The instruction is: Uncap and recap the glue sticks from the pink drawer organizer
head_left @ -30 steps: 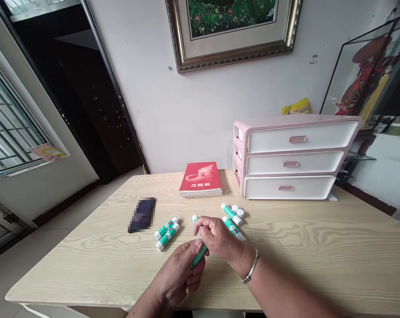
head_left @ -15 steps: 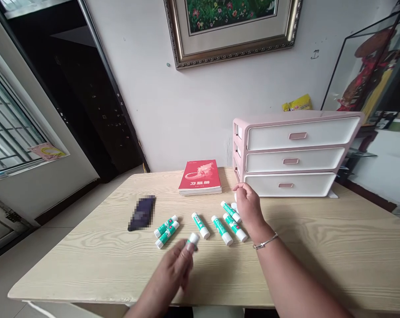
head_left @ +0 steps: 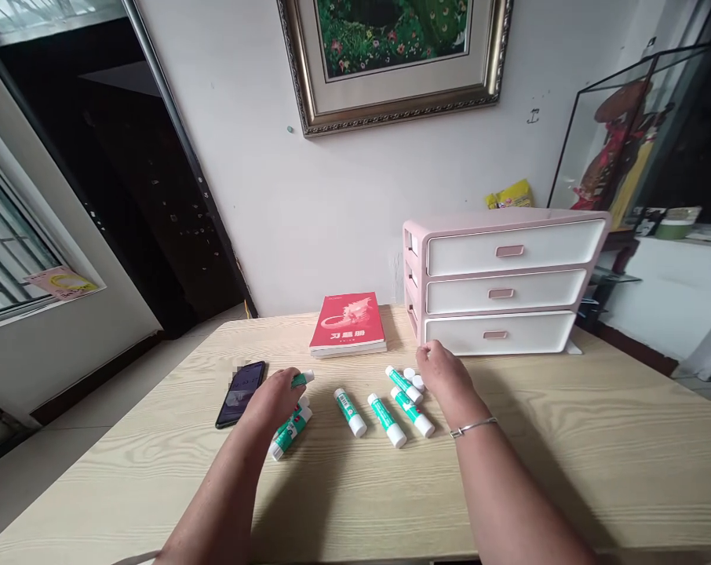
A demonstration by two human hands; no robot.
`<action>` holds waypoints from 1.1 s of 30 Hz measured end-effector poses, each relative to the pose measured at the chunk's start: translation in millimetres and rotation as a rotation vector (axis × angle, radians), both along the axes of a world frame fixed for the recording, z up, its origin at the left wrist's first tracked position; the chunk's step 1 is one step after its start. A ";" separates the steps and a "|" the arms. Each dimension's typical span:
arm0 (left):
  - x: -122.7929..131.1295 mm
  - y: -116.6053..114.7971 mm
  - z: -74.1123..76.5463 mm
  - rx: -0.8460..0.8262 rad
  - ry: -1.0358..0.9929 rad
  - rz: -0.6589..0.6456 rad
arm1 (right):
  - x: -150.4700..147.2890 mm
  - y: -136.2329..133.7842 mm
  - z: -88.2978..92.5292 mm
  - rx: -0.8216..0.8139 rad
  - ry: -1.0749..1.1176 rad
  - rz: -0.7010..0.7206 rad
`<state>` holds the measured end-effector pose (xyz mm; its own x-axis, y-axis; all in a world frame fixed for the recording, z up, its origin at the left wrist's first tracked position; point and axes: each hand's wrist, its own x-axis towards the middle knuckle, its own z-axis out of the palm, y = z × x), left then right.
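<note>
Several green-and-white glue sticks lie on the wooden table point(head_left: 508, 471). My left hand point(head_left: 276, 396) is closed around one glue stick point(head_left: 301, 380), above a pair of sticks point(head_left: 290, 430) lying side by side. My right hand point(head_left: 441, 375) rests with curled fingers at small white caps point(head_left: 413, 378), beside another glue stick point(head_left: 402, 384). Three more sticks lie between my hands: one point(head_left: 349, 412), a second point(head_left: 386, 421) and a third point(head_left: 414, 413). What my right fingers hold is hidden.
A dark phone point(head_left: 241, 392) lies left of my left hand. A red book point(head_left: 348, 323) sits at the back. A pink three-drawer organiser point(head_left: 502, 282) stands at the back right, drawers closed. A framed picture point(head_left: 391, 63) hangs on the wall.
My hands have parted. The left hand moved left with a glue stick to the pair near the phone. The right hand went right to the caps and now rests there.
</note>
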<state>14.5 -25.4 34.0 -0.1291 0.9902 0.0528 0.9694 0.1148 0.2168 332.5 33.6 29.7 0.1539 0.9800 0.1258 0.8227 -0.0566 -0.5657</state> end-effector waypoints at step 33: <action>-32.2 5.4 -36.7 0.003 -0.353 -0.264 | 21.1 10.2 -31.9 -0.209 -0.227 0.188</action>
<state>-17.7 -20.0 -2.7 0.1176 0.9916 0.0543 0.8318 -0.1282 0.5400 353.6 43.8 -2.2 -0.0404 0.9967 -0.0704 0.9331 0.0124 -0.3595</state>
